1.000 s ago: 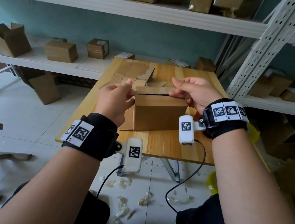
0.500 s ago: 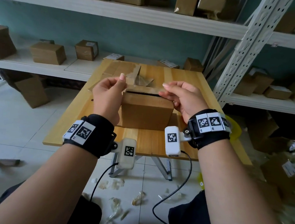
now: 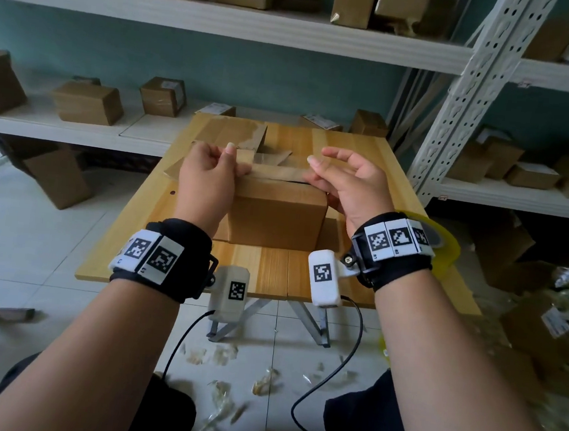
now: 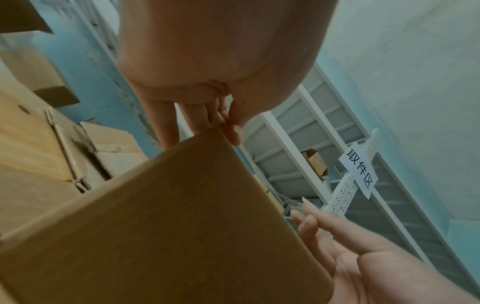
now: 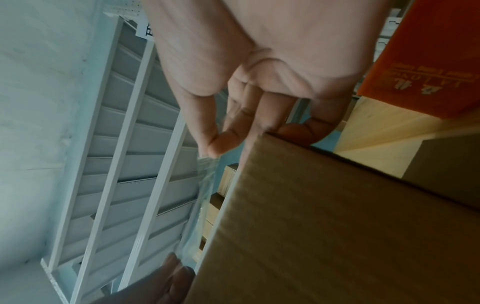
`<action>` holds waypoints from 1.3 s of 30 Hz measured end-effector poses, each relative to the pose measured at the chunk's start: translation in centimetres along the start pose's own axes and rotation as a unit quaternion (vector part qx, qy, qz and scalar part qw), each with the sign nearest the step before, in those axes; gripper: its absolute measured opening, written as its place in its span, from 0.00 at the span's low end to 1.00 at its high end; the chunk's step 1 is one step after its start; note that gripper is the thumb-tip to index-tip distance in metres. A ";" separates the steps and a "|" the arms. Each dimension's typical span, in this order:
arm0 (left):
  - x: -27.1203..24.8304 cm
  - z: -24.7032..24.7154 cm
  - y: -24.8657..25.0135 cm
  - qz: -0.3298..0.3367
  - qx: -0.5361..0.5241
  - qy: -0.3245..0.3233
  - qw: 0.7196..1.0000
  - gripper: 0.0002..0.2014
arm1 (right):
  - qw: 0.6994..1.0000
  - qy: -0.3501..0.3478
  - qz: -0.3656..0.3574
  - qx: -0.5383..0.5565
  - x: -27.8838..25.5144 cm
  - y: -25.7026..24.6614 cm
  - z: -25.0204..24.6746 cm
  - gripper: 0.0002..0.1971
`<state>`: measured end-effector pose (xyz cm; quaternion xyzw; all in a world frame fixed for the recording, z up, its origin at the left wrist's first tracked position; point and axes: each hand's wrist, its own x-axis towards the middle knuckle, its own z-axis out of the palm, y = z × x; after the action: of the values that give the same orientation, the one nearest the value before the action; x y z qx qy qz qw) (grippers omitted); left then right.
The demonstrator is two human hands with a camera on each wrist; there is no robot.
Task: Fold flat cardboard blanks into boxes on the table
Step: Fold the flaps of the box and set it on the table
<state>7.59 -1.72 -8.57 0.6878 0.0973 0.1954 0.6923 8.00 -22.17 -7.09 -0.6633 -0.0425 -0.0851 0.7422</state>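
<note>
Hands (image 3: 207, 177) (image 3: 344, 182) at box (image 3: 278, 214), grips partly hidden

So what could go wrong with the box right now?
1. Only the left hand pinches the top flap; the right hand has opened its fingers, so the flap might spring back up.
2. A dark gap shows under the flap, so the box may not close flat.
3. The tape roll sits at the table edge by the right wrist and could get knocked off.

Left hand (image 4: 207, 67) fingers (image 4: 166, 123) at box (image 4: 168, 226) corner (right hand (image 4: 363, 257) beside).
</note>
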 end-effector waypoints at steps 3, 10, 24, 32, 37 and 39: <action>0.1 -0.1 -0.2 -0.008 -0.006 0.000 1.000 0.12 | 0.999 0.012 -0.005 -0.036 0.2 0.3 0.1 0.19; -0.2 -1.0 0.4 -0.052 -0.067 -0.016 0.996 0.08 | 0.994 0.027 -0.001 -0.104 0.4 0.4 0.2 0.24; 0.2 -0.7 -0.5 -0.070 -0.014 0.047 0.996 0.10 | 0.985 0.036 -0.025 -0.169 0.3 0.8 0.4 0.32; 0.8 -0.9 -1.2 -0.027 0.053 0.067 0.996 0.22 | 0.979 0.041 -0.031 -0.198 0.4 1.1 0.5 0.31; 1.2 -0.8 -1.6 -0.029 0.074 0.071 0.994 0.19 | 0.981 0.048 -0.028 -0.184 0.5 1.1 0.5 0.30; 1.4 -0.8 -1.9 -0.022 0.084 0.072 0.994 0.19 | 0.982 0.046 -0.026 -0.181 0.5 1.0 0.6 0.29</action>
<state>8.72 -0.36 -10.26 0.7253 0.1781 0.2206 0.6273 8.67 -21.54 -7.91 -0.7810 -0.0095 -0.1415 0.6083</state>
